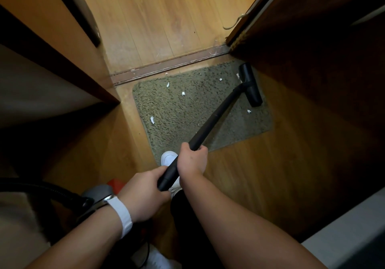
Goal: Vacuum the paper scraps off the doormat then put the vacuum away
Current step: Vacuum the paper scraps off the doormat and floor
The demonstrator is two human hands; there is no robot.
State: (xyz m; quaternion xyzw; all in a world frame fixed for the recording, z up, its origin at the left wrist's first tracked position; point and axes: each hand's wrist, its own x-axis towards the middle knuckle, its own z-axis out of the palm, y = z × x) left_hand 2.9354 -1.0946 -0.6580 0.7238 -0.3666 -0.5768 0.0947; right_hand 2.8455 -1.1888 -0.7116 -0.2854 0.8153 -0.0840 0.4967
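"Now, your left hand (143,196) is nearest to you. Its fingers are curled tight round the low end of the tube (214,116)."

"Yes, and your right hand (192,160) is just past it. It is wrapped round the tube too, a bit higher up."

"From your hands the tube goes away from you and off to the right."

"It ends at the black head (250,85), on the far right side of the mat (177,112). The head lies longways, from near to far."

"And the scraps (152,120)? They are small, white and torn. Most lie left of the head, spread over the green mat. One sits just beside it."

"So I think you must sweep the head to the left. Your right hand is nearer the head, so it can steer."
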